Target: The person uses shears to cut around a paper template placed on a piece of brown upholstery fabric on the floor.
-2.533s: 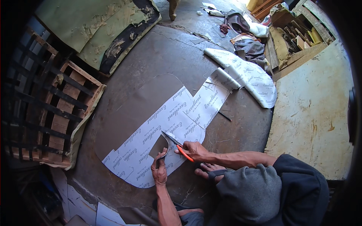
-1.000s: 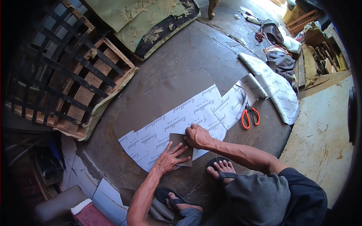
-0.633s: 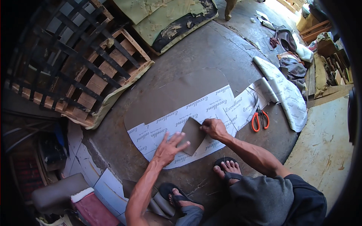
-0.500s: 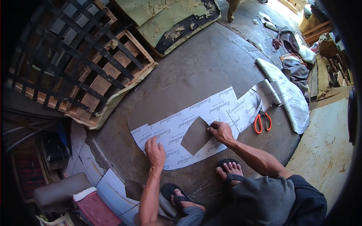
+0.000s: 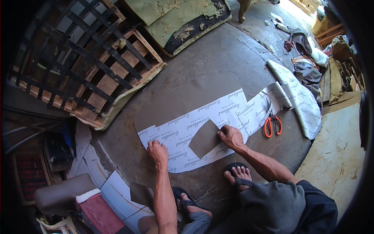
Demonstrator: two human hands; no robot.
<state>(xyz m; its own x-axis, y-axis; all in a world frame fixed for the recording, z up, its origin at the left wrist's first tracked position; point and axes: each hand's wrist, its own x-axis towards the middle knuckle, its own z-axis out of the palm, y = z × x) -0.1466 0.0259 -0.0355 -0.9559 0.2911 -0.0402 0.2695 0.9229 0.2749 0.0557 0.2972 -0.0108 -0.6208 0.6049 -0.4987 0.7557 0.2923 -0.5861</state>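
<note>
A large piece of leatherette lies on the floor in front of me, its brown face (image 5: 194, 89) at the far side and its white printed backing (image 5: 183, 137) nearer. My left hand (image 5: 158, 151) has its fingers curled at the near left edge of the white backing, closed on that edge. On the backing rests a small five-sided brown leatherette piece (image 5: 205, 139). My right hand (image 5: 231, 137) pinches its right corner between thumb and fingers. Scissors with orange-red handles (image 5: 268, 128) lie to the right, their blades over a narrower white-backed strip (image 5: 253, 112).
A partly rolled white-backed length (image 5: 299, 102) spreads at the right, beside a pale board (image 5: 331, 144). A wooden frame with black webbing (image 5: 105, 78) stands at far left, near a worn foam-covered panel (image 5: 183, 23). Cloth scraps (image 5: 307, 74) lie far right; a brown cushion (image 5: 64, 194) sits near left.
My left hand has come down to the sheet's left edge and its fingers have curled in. The right hand keeps its pinch on the small piece. The view has shifted slightly.
</note>
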